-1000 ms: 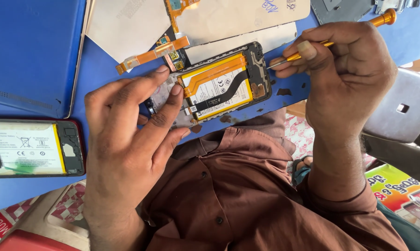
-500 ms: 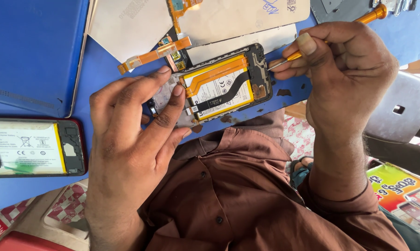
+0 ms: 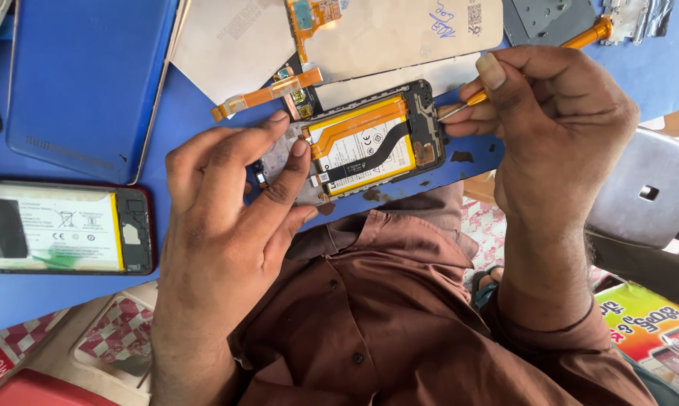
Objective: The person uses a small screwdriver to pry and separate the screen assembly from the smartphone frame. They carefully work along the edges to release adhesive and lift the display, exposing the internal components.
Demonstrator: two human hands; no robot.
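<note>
1. Left hand (image 3: 227, 218): fingers spread, fingertips pressing the near end of opened phone (image 3: 366, 143), pinning it flat.
2. Right hand (image 3: 554, 128): pinched around orange-handled screwdriver (image 3: 580, 37), metal tip touching the phone's top edge at the board end.
3. Opened phone: back off, yellow-framed battery and black flex cable exposed, lying on blue desk (image 3: 197, 120) between both hands, just above brown shirt (image 3: 384, 316).
4. Orange flex ribbon (image 3: 268, 95) just beside the phone, upper left.
5. Second opened phone (image 3: 61, 225), red frame, well apart at left.
6. Blue back cover (image 3: 84, 83) above it.
</note>
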